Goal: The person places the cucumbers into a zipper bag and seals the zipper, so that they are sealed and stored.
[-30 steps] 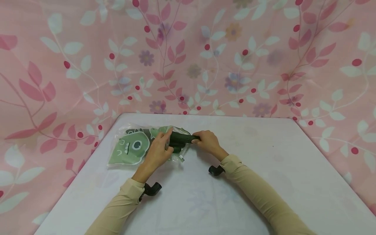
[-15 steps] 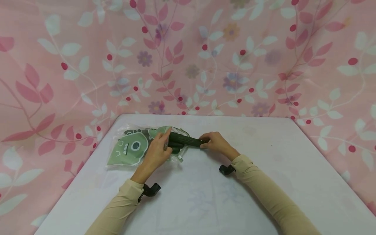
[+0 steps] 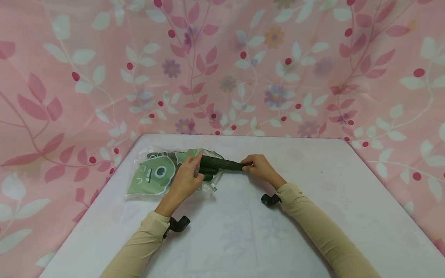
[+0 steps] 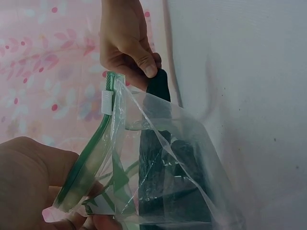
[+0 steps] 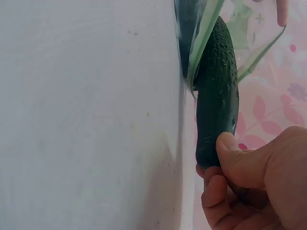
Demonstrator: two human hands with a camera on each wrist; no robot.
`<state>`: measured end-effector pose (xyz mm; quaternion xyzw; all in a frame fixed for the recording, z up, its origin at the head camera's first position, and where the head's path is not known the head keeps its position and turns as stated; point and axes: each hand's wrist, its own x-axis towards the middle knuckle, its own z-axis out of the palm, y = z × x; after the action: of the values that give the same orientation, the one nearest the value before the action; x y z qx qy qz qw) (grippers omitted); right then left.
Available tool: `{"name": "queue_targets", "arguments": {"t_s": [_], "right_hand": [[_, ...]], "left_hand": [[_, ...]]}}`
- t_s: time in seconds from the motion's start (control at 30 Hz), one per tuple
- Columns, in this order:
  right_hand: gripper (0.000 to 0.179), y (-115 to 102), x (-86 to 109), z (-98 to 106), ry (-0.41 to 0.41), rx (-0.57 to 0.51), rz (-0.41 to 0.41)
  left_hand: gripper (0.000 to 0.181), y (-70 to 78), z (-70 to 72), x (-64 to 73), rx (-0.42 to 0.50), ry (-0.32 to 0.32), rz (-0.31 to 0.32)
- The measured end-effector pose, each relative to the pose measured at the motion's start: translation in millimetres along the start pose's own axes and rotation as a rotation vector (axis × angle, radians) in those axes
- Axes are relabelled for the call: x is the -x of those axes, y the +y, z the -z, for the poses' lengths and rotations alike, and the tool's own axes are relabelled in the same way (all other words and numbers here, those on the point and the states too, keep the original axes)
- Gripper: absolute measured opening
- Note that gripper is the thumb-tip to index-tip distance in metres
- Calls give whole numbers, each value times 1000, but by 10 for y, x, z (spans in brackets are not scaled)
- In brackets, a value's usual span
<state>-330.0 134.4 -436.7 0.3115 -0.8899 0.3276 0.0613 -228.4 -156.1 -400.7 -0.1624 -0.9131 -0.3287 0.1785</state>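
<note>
A clear zip bag (image 3: 154, 177) with a green one-eyed cartoon print lies on the table. My left hand (image 3: 184, 181) grips the bag at its mouth; in the left wrist view its fingers pinch the green zip edge (image 4: 88, 153), which has a white slider (image 4: 106, 102). A dark green cucumber (image 3: 226, 164) sticks out of the mouth to the right. Its outer end is pinched between thumb and fingers of my right hand (image 3: 260, 169), while its other end is still inside the bag. More dark green cucumbers (image 3: 207, 174) show within the bag, partly hidden by the print and my left hand.
A white cloth covers the table (image 3: 313, 185). Behind it hangs a pink curtain (image 3: 243, 77) patterned with leaves and flowers. A small black camera is strapped at each wrist, the left camera (image 3: 179, 224) and the right camera (image 3: 270, 200).
My right hand has moved to the right, drawing the cucumber farther out of the bag, with only slight movement in the last half second. My left hand stays on the bag's mouth.
</note>
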Motion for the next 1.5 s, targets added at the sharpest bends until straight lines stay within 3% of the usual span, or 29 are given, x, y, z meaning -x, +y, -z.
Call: {"name": "queue_targets", "arguments": {"t_s": [0.8, 1.2, 1.5], "right_hand": [[21, -230, -315, -274, 71, -26, 15], [21, -447, -449, -484, 129, -92, -108], [16, -589, -497, -604, 209, -232, -254]], "left_hand": [[78, 7, -12, 3, -15, 6, -1], [77, 6, -14, -9, -15, 4, -7], [77, 10, 0, -4, -22, 7, -2]]}}
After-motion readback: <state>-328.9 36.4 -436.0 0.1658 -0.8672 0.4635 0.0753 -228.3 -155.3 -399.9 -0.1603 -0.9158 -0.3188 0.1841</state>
